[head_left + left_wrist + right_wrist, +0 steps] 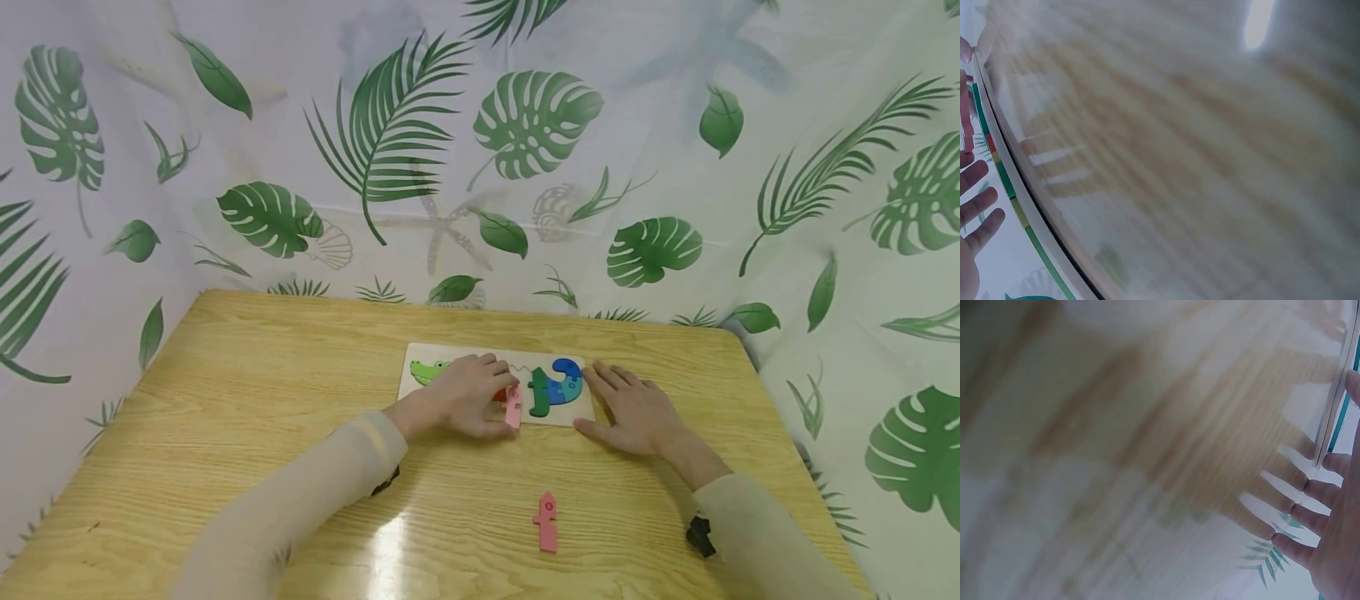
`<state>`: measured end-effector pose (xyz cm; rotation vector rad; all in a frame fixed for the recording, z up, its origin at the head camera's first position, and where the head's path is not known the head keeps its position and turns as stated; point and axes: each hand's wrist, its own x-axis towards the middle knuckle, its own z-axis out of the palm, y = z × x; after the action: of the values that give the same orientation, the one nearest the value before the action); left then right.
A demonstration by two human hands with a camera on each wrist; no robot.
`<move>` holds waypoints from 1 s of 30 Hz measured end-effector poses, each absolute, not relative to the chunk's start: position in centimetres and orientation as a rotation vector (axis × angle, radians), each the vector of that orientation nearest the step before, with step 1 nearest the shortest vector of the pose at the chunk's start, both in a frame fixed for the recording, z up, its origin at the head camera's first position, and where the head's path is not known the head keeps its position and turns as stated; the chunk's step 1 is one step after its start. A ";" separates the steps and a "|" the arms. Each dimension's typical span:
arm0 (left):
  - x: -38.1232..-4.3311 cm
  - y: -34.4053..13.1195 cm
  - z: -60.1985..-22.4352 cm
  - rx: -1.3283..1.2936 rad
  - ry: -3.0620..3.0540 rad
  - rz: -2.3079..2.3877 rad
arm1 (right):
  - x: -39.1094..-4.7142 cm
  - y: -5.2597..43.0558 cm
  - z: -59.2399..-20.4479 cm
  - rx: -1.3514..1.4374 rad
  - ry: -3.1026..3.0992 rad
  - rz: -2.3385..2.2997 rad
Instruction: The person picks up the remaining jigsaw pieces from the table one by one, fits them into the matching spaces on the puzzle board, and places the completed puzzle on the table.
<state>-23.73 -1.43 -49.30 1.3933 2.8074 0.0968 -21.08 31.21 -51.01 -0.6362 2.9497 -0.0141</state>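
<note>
My left hand (pixel 468 396) is over the middle of a pale wooden puzzle board (pixel 417 350). Between thumb and fingers it pinches a pink puzzle piece (pixel 513 408), held on edge close over the board. The same pink piece (pixel 966 122) shows at the left border of the left wrist view. A green crocodile head (pixel 427 371) and a blue-and-green tail section (pixel 562 387) lie on the board; a bit of red shows beside the fingers, and the hand covers the rest. My right hand (pixel 637 412) touches the board's right end, its fingers spread and straight.
A second pink puzzle piece (pixel 548 523) lies on the wooden table (pixel 285 367), nearer to me than the board. A white leaf-print cloth (pixel 420 158) hangs behind and beside the table's edges.
</note>
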 end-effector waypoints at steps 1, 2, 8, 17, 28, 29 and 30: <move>-23.9 -1.4 -49.4 1.385 2.811 0.108 | -21.1 31.2 -51.0 -0.632 2.950 -0.013; -24.0 -1.4 -49.4 1.375 2.813 0.116 | -21.0 31.2 -51.0 -0.634 2.954 -0.013; -24.6 -1.2 -49.3 1.297 2.805 0.180 | -21.0 31.1 -50.9 -0.639 2.960 -0.024; -25.4 -1.1 -49.4 1.237 2.821 0.226 | -20.9 31.2 -50.9 -0.626 2.956 -0.030; -25.8 -1.1 -48.9 1.173 2.814 0.199 | -20.9 31.1 -50.8 -0.636 2.953 -0.023; -25.8 -1.1 -48.9 1.168 2.812 0.198 | -20.9 31.1 -50.8 -0.636 2.953 -0.023; -25.7 -1.1 -48.9 1.163 2.810 0.196 | -20.9 31.1 -50.8 -0.638 2.953 -0.021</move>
<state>-25.75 -1.07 -48.89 1.1631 2.8097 0.1957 -20.93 31.11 -50.76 -0.6377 2.9527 -0.0215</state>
